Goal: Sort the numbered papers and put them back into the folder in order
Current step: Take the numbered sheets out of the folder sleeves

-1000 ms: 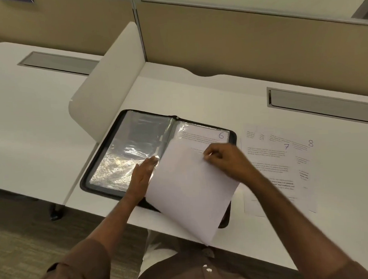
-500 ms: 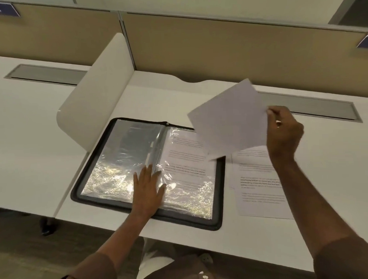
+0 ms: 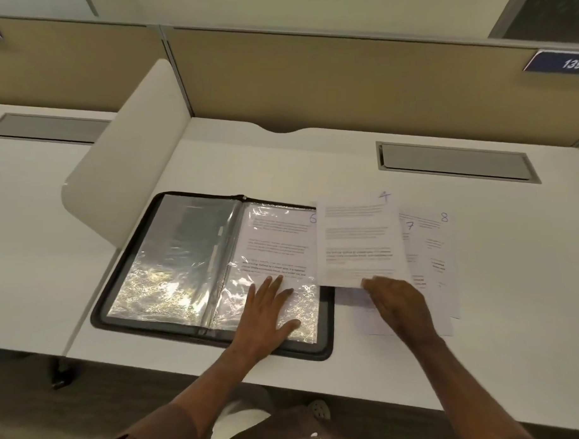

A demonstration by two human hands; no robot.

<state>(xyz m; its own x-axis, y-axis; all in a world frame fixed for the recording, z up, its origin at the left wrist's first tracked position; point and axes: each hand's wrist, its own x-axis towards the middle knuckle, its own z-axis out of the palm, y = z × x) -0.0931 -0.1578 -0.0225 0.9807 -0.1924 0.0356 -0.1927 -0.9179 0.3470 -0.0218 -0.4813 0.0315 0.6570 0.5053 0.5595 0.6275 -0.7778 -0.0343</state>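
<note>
Printed text on sheet 4 [image 3: 357, 240] blurred, unreadable. Right hand [image 3: 399, 305] motion-smeared; grip unclear. Sheets 7 [image 3: 414, 247] and 8 [image 3: 441, 247] partly covered.

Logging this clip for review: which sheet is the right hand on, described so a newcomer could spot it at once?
Start at the open black zip folder on the white desk. Just off its right edge lies a fanned pile of printed papers, where the right hand holds the topmost sheet by its near edge. It has a blue handwritten 4; its neighbours show 7 and 8.
</note>
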